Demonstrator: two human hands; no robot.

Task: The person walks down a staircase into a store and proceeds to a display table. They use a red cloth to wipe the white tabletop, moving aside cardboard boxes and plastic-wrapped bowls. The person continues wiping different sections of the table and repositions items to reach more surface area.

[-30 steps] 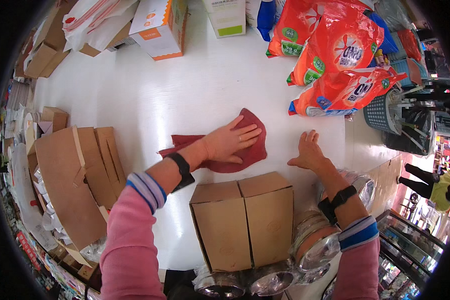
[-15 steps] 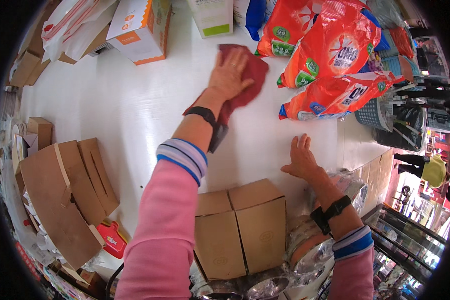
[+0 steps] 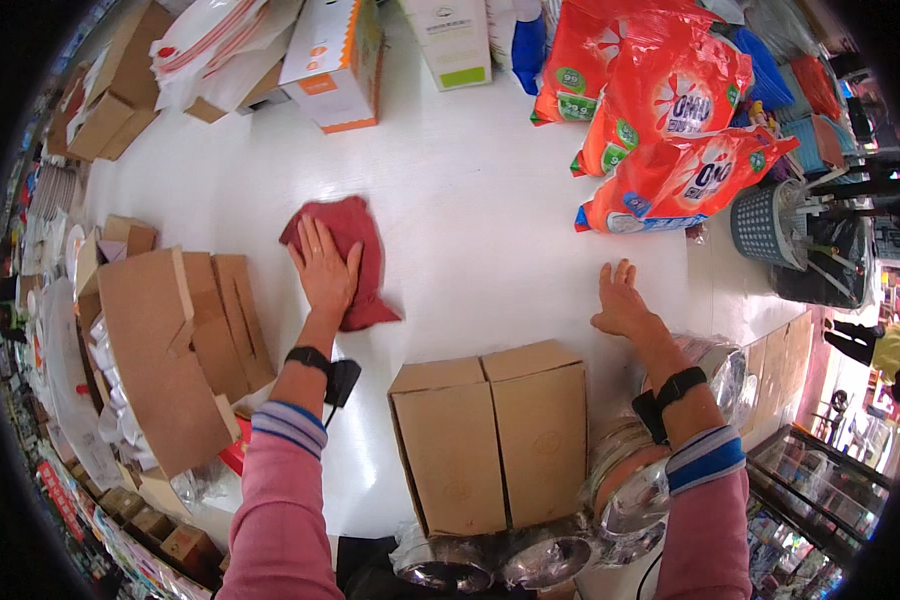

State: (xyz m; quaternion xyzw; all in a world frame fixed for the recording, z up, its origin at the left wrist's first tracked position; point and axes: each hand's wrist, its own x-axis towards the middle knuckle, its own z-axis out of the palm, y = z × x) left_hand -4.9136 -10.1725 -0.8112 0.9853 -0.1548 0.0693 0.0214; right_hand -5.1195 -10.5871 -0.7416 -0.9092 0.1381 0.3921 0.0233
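Flat on a dark red cloth (image 3: 368, 285) lies my left hand (image 3: 326, 268), its fingers stretched out over the fabric and pressing it against the white tabletop (image 3: 470, 190). The cloth spreads out beyond the fingertips and to the right of the palm. My right hand (image 3: 625, 302) is at the right part of the table with fingers apart and nothing in it. It is nearest to the red detergent bags (image 3: 670, 185) beyond it and a closed cardboard box (image 3: 490, 440) to its lower left. Whether it touches the tabletop I cannot tell.
An opened cardboard box (image 3: 160, 350) stands at the left. White-and-orange (image 3: 332, 70) and white-and-green (image 3: 450, 45) boxes line the far side. Plastic-wrapped metal pans (image 3: 630, 490) sit beside the near box. A grey basket (image 3: 760, 225) is at the right edge; a person in yellow (image 3: 890, 355) is farther off.
My left hand has swept the red cloth toward me and to the left, away from the detergent bags. My right hand stays in about the same spot. The whole view has shifted slightly.
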